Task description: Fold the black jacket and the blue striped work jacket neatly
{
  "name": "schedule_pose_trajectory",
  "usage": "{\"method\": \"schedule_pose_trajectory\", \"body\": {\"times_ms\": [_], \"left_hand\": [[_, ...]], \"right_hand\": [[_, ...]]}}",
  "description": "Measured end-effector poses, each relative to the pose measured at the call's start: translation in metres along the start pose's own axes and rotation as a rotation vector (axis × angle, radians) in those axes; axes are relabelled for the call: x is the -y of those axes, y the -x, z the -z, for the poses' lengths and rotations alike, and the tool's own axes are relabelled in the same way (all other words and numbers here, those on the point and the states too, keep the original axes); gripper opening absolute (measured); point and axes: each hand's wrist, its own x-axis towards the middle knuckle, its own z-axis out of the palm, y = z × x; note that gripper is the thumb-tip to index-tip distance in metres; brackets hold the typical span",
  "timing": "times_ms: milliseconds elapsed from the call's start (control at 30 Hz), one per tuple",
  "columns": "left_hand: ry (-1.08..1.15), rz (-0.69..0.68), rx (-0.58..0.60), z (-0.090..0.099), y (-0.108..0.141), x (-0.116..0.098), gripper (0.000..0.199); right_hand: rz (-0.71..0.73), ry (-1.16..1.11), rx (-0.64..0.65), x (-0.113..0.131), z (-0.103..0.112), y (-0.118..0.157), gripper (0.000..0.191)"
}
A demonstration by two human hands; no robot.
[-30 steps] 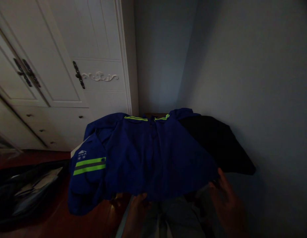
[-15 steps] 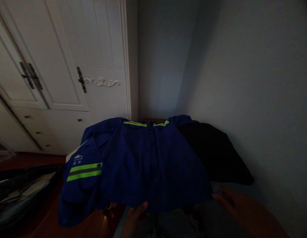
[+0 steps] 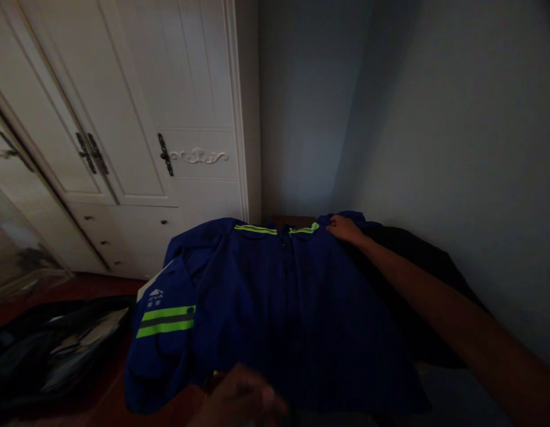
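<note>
A dark blue jacket (image 3: 266, 308) with yellow-green reflective stripes lies spread out, front up, its collar at the far end. Its left-hand sleeve (image 3: 162, 356) hangs down beside it, with a white logo above the stripes. My right hand (image 3: 344, 229) reaches across to the far right shoulder, fingers bent and closed on the cloth there. At the near hem is my left hand (image 3: 242, 396), blurred and dim, its fingers partly curled; whether it holds cloth is unclear. Black fabric (image 3: 417, 255) lies to the right, partly behind my right forearm.
A white wardrobe (image 3: 204, 89) with dark handles stands at the back left. Grey wall (image 3: 457, 118) rises behind and to the right. On the reddish floor at left sits a dark open bag or case (image 3: 57, 350) with pale items inside.
My right hand has moved from the near right hem up to the far right shoulder. My left hand stays near the hem. The view has shifted slightly left.
</note>
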Motion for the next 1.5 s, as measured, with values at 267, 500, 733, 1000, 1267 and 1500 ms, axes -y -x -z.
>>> {"method": "schedule_pose_trajectory", "body": {"times_ms": [267, 500, 733, 1000, 1267, 1500], "left_hand": [[-0.778, -0.564, -0.237, 0.023, -0.153, -0.149, 0.043], [-1.559, -0.419, -0.316, 0.047, -0.250, -0.116, 0.071], [-1.590, -0.447, -0.379, 0.044, -0.235, -0.083, 0.073], [-1.473, -0.457, -0.309, 0.028, -0.189, -0.058, 0.078], [-1.357, -0.420, -0.256, 0.011, -0.175, -0.079, 0.070], [-1.537, -0.564, -0.257, 0.038, -0.226, -0.161, 0.043]], "right_hand": [[-0.120, 0.191, -0.043, -0.023, -0.025, -0.073, 0.044], [0.016, 0.353, 0.043, -0.057, -0.041, -0.105, 0.042], [0.132, 0.403, 0.038, -0.073, -0.032, -0.096, 0.032], [0.122, 0.469, 0.061, -0.113, 0.039, -0.075, 0.033], [-0.112, 0.557, 0.264, -0.109, 0.039, -0.068, 0.033], [0.324, 0.402, 0.050, -0.022, -0.011, -0.080, 0.042]]}}
